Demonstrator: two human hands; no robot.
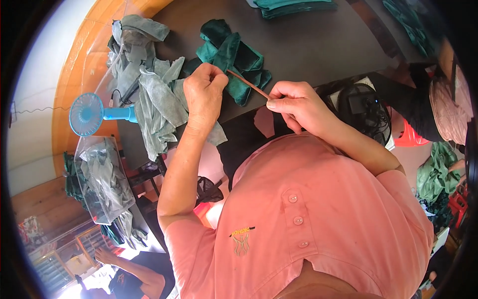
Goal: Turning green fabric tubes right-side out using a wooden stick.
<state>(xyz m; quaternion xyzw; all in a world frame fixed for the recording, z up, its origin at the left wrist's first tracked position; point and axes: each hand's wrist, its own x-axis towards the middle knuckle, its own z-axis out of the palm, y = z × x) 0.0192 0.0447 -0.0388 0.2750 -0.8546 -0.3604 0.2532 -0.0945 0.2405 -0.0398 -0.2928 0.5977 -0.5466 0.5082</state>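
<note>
My right hand [301, 103] pinches the near end of a thin, straight, reddish-brown stick [249, 85] between thumb and forefinger. The stick slants up and left, its far tip beside the fingertips of my left hand [205, 89]. That left hand is closed in a pinch; whatever is between its fingers is hidden or too small to make out. Just beyond both hands, a loose heap of dark green velvet pieces [239, 57] lies on the dark table [308, 55].
Grey-green cloth pieces [162, 94] hang over the table's left side near a blue fan [86, 114]. A clear bin [102, 179] holds more cloth. Folded green fabric [294, 6] lies at the back. A black device with cables [366, 112] sits right. Another person's arm [132, 269] shows lower left.
</note>
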